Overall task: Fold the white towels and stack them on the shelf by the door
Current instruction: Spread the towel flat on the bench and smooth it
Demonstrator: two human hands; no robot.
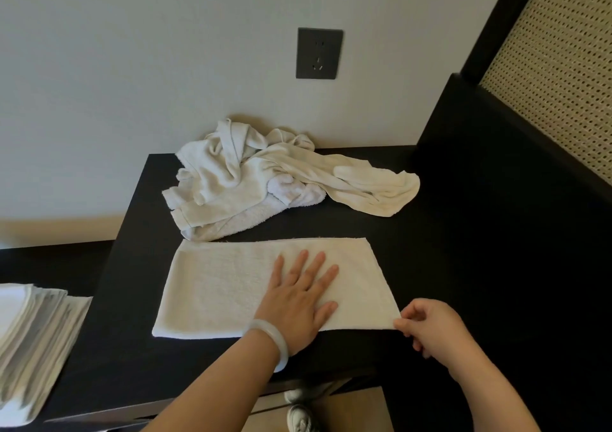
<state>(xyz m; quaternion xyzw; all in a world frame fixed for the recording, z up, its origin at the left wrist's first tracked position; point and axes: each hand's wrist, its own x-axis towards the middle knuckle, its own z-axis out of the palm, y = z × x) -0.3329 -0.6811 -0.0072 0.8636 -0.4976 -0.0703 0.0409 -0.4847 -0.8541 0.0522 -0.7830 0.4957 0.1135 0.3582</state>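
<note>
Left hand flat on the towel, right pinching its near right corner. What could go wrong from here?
1. The right hand pinches only one corner of the flat towel; the far corner may lag, so the fold could skew.
2. The left hand presses near the middle; the towel's left end is free and might shift.
3. The crumpled pile lies right by the towel's far edge and could snag.
</note>
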